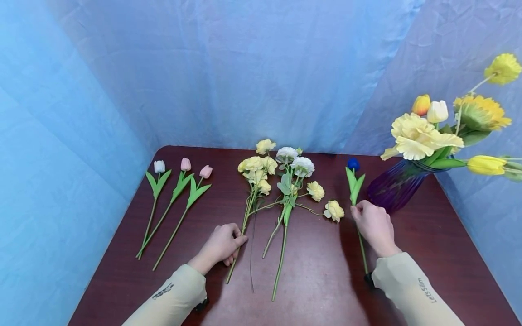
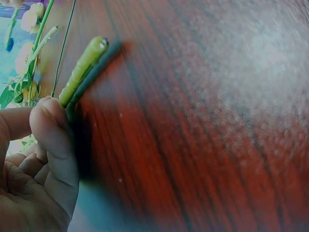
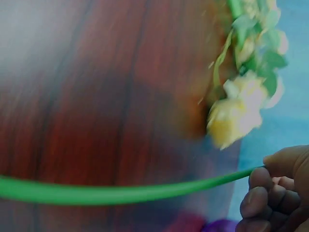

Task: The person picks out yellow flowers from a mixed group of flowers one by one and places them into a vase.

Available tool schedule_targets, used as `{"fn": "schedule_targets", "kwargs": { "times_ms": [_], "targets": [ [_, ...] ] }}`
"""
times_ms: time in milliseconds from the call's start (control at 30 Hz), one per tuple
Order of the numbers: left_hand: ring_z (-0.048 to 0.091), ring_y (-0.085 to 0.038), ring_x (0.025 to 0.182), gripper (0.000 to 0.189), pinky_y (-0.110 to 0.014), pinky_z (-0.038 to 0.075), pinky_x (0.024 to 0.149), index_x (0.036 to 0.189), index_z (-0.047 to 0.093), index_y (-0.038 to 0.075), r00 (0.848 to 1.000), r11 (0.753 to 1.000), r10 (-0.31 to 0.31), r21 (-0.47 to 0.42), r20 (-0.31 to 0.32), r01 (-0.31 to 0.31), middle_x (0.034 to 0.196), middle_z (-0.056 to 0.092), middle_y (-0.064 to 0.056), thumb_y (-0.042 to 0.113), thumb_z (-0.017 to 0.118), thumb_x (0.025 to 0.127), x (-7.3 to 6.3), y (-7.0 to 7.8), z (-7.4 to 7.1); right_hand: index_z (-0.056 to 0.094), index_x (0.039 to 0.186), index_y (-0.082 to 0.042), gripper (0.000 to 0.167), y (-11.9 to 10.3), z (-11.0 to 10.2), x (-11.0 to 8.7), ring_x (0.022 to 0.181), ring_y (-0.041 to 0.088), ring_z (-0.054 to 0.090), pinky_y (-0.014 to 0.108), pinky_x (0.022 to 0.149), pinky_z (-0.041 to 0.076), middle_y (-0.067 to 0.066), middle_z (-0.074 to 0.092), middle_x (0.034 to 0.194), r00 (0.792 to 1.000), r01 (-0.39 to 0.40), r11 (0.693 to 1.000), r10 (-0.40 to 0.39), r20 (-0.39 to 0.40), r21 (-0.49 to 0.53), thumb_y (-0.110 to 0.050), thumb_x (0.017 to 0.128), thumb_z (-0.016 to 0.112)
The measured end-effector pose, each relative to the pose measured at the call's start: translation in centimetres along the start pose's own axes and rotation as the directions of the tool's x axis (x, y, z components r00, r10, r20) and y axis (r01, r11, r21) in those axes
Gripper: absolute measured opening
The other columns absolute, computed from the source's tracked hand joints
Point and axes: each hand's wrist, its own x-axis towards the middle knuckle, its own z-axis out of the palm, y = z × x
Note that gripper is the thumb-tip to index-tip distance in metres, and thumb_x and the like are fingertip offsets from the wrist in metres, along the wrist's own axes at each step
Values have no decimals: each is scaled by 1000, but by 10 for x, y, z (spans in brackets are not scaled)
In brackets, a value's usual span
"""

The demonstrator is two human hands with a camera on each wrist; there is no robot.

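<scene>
My left hand (image 1: pixel 223 243) pinches the lower stem of a yellow flower spray (image 1: pixel 254 170) lying on the table. In the left wrist view the cut end of its stem (image 2: pixel 84 70) juts out past the thumb and finger. My right hand (image 1: pixel 373 225) pinches the green stem (image 3: pixel 111 193) of a blue tulip (image 1: pixel 353 164) between thumb and forefinger. The tulip's bloom points toward the back of the table, beside the vase. Between the hands lie white flowers (image 1: pixel 302 167) with green leaves and loose yellow blooms (image 1: pixel 334 211).
A purple ribbed vase (image 1: pixel 393 188) holding yellow, orange and white flowers leans at the right. A white tulip (image 1: pixel 159 167) and two pink tulips (image 1: pixel 205 171) lie at the left. A thin dark wire (image 1: pixel 252 253) lies mid-table. Blue cloth (image 1: pixel 253 77) hangs behind the table.
</scene>
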Motion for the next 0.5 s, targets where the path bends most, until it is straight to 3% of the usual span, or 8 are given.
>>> {"fn": "schedule_targets", "kwargs": {
  "times_ms": [300,400,500],
  "targets": [
    [54,-13,33,28,-29,47,35,77,55,9,998,989,37,147,-51,-29,46,57,-2,20,70,98,-2,6,-1,67,82,-8,22,33,4,5,63,40,62,55,55,49,15,67,76,981,-65,994,79,175,-83,-22,99,64],
    [53,-12,32,29,-28,46,34,75,56,10,996,982,54,185,-68,-40,44,55,0,20,70,97,-2,6,-1,62,86,-7,21,30,4,3,64,43,62,56,54,48,19,66,77,987,-88,993,98,131,-76,-24,99,62],
    [53,-12,31,28,-28,46,34,75,56,10,994,982,81,177,-71,-67,44,55,0,18,70,98,-2,5,-3,60,93,-8,18,14,5,-1,65,50,62,59,52,45,26,67,80,997,-63,997,65,36,-53,-25,99,59]
  ]
}}
